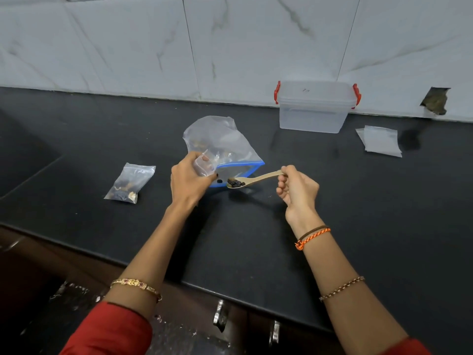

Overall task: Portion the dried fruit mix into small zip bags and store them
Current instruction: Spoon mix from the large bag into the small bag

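A large clear zip bag (225,144) with a blue zip edge lies on the black counter (358,201), with dried fruit showing inside. My left hand (188,180) holds a small clear zip bag (203,165) in front of it. My right hand (298,190) grips the handle of a wooden spoon (258,178), whose bowl carries dark dried fruit just outside the big bag's mouth. One dark piece (219,180) lies loose by the blue edge. A filled small zip bag (130,183) rests on the counter to the left.
A clear plastic box (314,108) with red clips and its lid on stands by the marble wall at the back right. Flat unfilled small bags (380,140) lie to its right. A hole (435,101) breaks the wall tile. The counter's front edge runs above dark drawers.
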`<state>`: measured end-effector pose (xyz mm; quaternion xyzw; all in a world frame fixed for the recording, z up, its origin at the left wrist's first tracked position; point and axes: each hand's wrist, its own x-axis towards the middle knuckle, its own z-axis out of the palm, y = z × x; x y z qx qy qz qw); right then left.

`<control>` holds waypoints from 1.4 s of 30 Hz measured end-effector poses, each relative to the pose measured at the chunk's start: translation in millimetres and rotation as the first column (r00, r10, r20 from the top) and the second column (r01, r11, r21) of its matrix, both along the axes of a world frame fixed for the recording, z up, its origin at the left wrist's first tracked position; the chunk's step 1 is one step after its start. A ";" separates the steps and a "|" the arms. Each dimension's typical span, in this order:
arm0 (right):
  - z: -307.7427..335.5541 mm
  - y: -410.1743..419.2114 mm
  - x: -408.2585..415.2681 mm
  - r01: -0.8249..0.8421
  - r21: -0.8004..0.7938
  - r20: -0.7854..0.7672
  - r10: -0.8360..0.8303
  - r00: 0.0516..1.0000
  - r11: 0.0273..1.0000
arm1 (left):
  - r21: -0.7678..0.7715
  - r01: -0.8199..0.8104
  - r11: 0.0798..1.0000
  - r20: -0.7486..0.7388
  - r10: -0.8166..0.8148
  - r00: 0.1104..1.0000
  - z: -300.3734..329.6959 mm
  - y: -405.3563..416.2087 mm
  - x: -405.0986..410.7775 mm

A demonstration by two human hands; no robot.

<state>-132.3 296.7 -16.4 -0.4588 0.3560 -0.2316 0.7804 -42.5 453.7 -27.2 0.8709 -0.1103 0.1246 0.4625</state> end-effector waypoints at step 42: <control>38.3 -2.1 -9.4 -0.085 -0.640 0.175 0.253 0.951 0.763 | 0.092 0.098 0.991 0.035 -0.101 0.994 2.1 7.1 -17.6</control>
